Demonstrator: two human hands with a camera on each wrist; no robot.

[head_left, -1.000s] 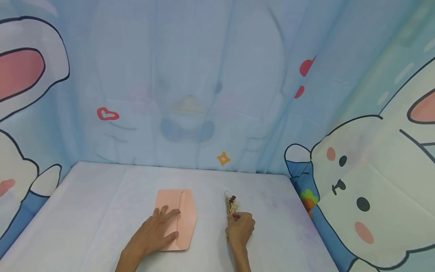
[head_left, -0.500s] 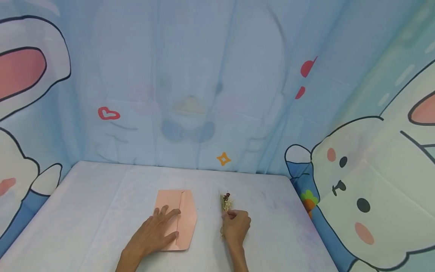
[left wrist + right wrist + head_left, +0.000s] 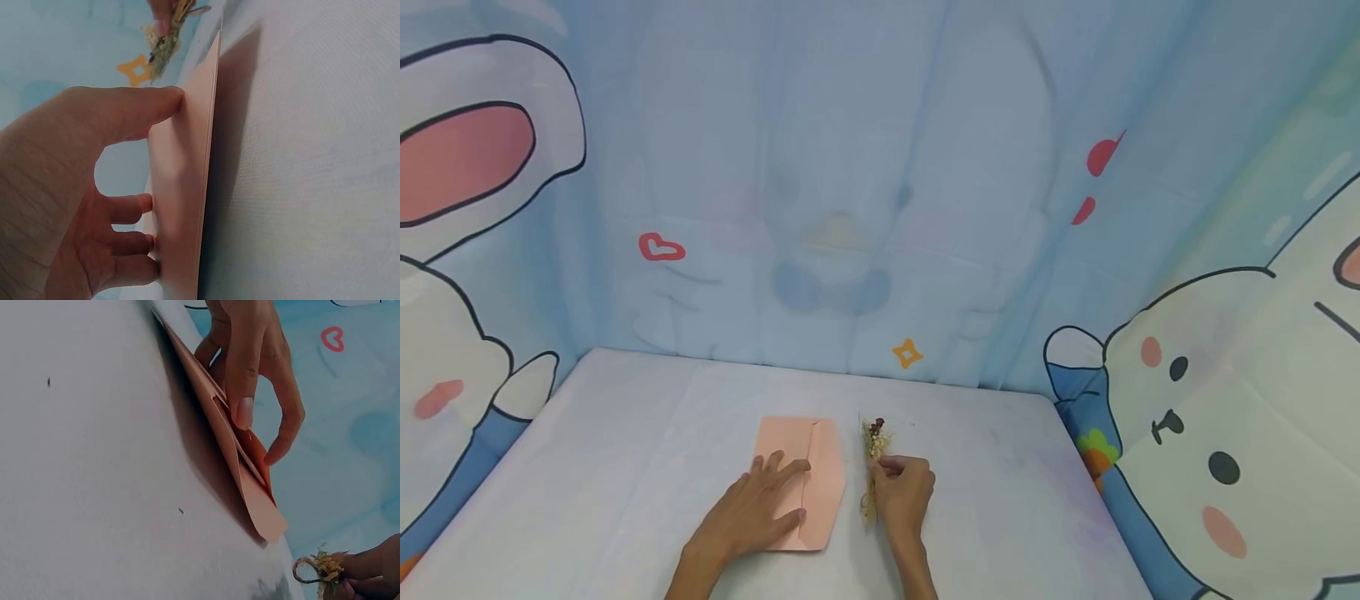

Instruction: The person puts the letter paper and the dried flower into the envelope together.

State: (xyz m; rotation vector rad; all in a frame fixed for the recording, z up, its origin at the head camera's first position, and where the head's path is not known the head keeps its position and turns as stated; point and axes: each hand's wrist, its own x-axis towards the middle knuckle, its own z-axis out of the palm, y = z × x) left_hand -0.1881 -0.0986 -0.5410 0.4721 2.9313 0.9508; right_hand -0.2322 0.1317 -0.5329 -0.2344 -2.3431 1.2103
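A pink envelope (image 3: 825,492) lies on the white-covered table, its pointed flap side facing right. My left hand (image 3: 752,512) rests on it with fingers spread, and the thumb (image 3: 147,106) and fingertips press on its top face. In the right wrist view the envelope (image 3: 209,419) gapes a little at its opening under that hand. Just to the right, my right hand (image 3: 906,492) pinches a small bunch of dried flowers (image 3: 876,437) between thumb and forefinger. Dark red and cream heads point away from me; a twine loop (image 3: 306,570) shows at the stems.
Behind the table (image 3: 647,433) hangs a blue cloth backdrop (image 3: 850,167) printed with cartoon rabbits. Small dark specks (image 3: 180,511) of debris dot the tablecloth.
My right hand has carried the dried flowers left, closer to the envelope. The left hand stays in place on the envelope. The head view has turned slightly left.
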